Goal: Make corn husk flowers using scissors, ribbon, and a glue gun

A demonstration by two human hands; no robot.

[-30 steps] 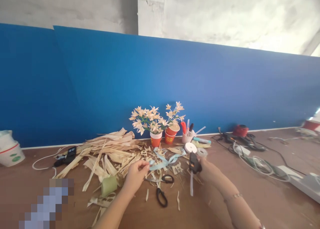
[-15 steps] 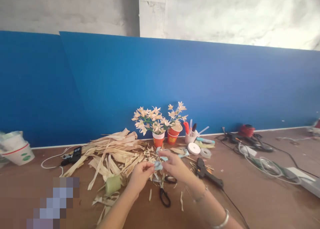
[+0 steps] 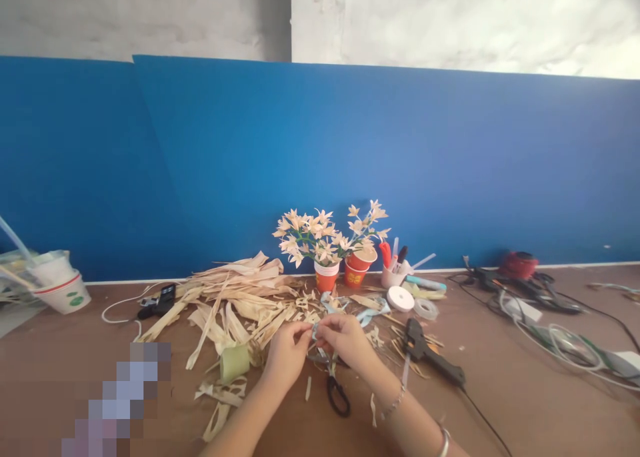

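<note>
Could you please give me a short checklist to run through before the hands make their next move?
1. Pale blue piece between left hand and right hand: ok, it shows at the fingertips.
2. Right hand's grip closed on it: cannot tell, the fingers hide the contact.
3. Glue gun out of both hands: ok, it lies on the table.
4. Glue gun hot: cannot tell.
5. Scissors in full view: not ok, the right hand partly hides them.
6. White tape roll clear of both hands: ok, it lies beyond them.
</note>
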